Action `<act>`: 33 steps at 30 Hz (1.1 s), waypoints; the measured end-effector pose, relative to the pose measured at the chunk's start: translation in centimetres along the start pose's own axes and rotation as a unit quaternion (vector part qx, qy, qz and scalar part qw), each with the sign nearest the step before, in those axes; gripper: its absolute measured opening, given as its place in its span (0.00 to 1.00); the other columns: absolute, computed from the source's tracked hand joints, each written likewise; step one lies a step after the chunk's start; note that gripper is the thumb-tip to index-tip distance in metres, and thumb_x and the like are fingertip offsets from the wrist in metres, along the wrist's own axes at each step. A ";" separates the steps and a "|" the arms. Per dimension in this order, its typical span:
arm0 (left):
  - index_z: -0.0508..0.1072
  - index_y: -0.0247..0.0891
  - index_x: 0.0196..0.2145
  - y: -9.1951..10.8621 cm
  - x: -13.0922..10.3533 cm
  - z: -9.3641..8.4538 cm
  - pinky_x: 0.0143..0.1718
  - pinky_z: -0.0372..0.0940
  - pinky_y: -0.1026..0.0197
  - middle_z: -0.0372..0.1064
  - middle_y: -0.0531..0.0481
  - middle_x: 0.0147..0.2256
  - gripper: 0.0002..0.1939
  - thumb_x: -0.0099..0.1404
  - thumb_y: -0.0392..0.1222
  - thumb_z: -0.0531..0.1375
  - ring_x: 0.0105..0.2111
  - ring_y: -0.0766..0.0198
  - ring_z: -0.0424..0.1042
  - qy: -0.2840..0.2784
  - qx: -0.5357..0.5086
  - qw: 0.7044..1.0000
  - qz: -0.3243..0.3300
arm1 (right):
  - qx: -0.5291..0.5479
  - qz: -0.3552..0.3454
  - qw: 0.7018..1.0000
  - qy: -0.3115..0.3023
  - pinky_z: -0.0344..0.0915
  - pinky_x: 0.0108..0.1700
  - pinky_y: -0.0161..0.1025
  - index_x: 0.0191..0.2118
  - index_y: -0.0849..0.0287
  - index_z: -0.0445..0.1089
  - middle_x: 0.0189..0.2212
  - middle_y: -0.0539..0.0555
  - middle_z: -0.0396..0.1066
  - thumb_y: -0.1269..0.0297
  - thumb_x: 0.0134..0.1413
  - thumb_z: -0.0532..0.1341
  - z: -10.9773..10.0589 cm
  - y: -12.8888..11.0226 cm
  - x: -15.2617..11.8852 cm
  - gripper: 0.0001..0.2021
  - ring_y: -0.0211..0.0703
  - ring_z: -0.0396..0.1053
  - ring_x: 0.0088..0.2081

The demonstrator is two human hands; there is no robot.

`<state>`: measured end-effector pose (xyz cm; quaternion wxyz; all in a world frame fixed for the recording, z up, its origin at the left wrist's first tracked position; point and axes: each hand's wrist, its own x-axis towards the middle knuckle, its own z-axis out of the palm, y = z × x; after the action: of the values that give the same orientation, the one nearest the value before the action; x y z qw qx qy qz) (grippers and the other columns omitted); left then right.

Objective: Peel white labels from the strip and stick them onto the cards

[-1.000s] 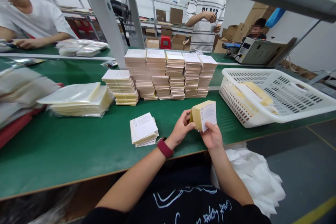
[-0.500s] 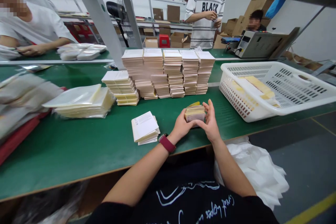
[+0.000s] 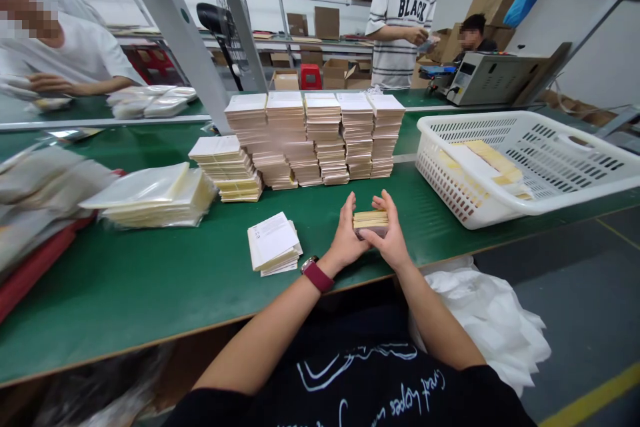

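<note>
Over the near part of the table, a small stack of cards (image 3: 371, 219) with cream edges is held between my two hands. My left hand (image 3: 346, 237) flanks its left side, fingers pointing up and away. From the right, my right hand (image 3: 391, 239) grips the stack, its thumb across the near face. To the left of my hands lies a loose pile of white printed cards (image 3: 275, 243), its layers slightly askew. Behind, tall stacks of cards (image 3: 320, 140) stand side by side in a row, with a shorter banded stack (image 3: 226, 170) at their left end.
A white perforated basket (image 3: 450, 197) with yellow and white cards stands at the right. Clear plastic sleeves (image 3: 150, 197) lie at the left on the green table (image 3: 175, 280). Co-workers are across the table. White sheeting (image 3: 490, 320) hangs below the right edge.
My left fingers have straightened along the stack's side, and the yellow piece sticking up behind it no longer shows. The stack is now more level. The view has shifted slightly.
</note>
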<state>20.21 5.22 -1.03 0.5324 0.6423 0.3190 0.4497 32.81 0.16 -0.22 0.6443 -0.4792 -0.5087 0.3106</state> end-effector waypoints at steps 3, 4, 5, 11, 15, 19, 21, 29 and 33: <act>0.48 0.44 0.66 0.5 -0.2 0.2 0.64 0.52 0.48 0.50 0.38 0.65 0.55 0.46 0.52 0.71 0.64 0.49 0.55 -0.009 -0.047 0.998 0.027 | 0.080 0.028 0.996 0.042 0.61 0.59 0.45 0.61 0.52 0.60 0.54 0.55 0.69 0.54 0.52 0.65 0.6 0.4 0.0 0.31 0.45 0.67 0.55; 0.50 0.44 0.65 0.6 -0.2 0.3 0.64 0.53 0.49 0.54 0.39 0.63 0.51 0.49 0.55 0.70 0.63 0.50 0.58 0.005 -0.069 0.997 0.025 | 0.107 0.044 0.991 0.061 0.63 0.57 0.45 0.60 0.53 0.61 0.51 0.55 0.71 0.52 0.55 0.62 0.8 0.6 0.1 0.28 0.44 0.69 0.52; 0.54 0.43 0.63 0.6 -0.1 0.5 0.63 0.55 0.51 0.58 0.40 0.61 0.46 0.53 0.57 0.67 0.61 0.51 0.61 0.030 -0.087 0.996 0.013 | 0.125 0.061 0.987 0.076 0.65 0.55 0.44 0.59 0.53 0.63 0.49 0.55 0.73 0.51 0.56 0.61 1.0 0.8 0.2 0.26 0.44 0.71 0.49; 0.70 0.38 0.48 0.3 0.3 2.0 0.54 0.63 0.51 0.73 0.42 0.47 0.25 0.63 0.61 0.57 0.49 0.53 0.71 0.126 -0.089 0.985 -0.071 | 0.037 0.053 0.990 0.128 0.59 0.60 0.43 0.47 0.56 0.72 0.54 0.57 0.69 0.50 0.56 0.61 2.2 1.1 0.2 0.19 0.45 0.66 0.56; 0.66 0.41 0.56 0.5 -0.3 2.3 0.58 0.61 0.52 0.70 0.42 0.54 0.31 0.63 0.63 0.57 0.54 0.53 0.69 0.069 -0.122 0.988 -0.060 | 0.042 0.032 0.989 0.136 0.59 0.61 0.43 0.55 0.54 0.67 0.56 0.56 0.68 0.52 0.57 0.60 2.6 0.5 -0.5 0.22 0.43 0.66 0.57; 0.64 0.41 0.58 0.7 -0.7 2.1 0.65 0.53 0.51 0.61 0.42 0.61 0.34 0.63 0.66 0.56 0.63 0.52 0.60 0.098 -0.117 0.987 -0.054 | 0.092 0.079 0.979 0.163 0.66 0.50 0.42 0.55 0.55 0.66 0.45 0.55 0.75 0.50 0.58 0.59 3.2 0.1 -1.1 0.22 0.43 0.72 0.46; 0.65 0.41 0.58 0.9 -0.7 2.0 0.65 0.53 0.51 0.62 0.42 0.61 0.34 0.63 0.66 0.55 0.62 0.51 0.60 0.086 -0.128 0.987 -0.048 | 0.079 0.089 0.976 0.184 0.67 0.44 0.39 0.45 0.57 0.72 0.38 0.53 0.76 0.50 0.57 0.59 3.4 -0.1 -1.3 0.17 0.43 0.73 0.39; 0.66 0.38 0.56 1.0 -1.2 2.0 0.52 0.65 0.52 0.73 0.40 0.48 0.35 0.63 0.68 0.53 0.48 0.52 0.74 0.040 -0.161 0.985 -0.041 | 0.046 0.080 0.974 0.205 0.57 0.28 0.32 0.26 0.58 0.66 0.20 0.44 0.62 0.50 0.55 0.60 3.6 0.0 -1.0 0.17 0.33 0.58 0.24; 0.56 0.40 0.63 0.7 -1.2 2.0 0.55 0.63 0.54 0.68 0.40 0.54 0.39 0.62 0.66 0.56 0.52 0.52 0.71 -0.015 -0.135 0.990 -0.020 | 0.087 0.086 0.963 0.239 0.51 0.24 0.31 0.21 0.58 0.61 0.17 0.42 0.56 0.54 0.51 0.64 2.8 0.2 0.1 0.17 0.30 0.53 0.21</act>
<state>21.54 3.19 -0.74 0.6281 0.5647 0.2599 0.4681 30.21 1.20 -0.28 0.7574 -0.5234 -0.2676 0.2842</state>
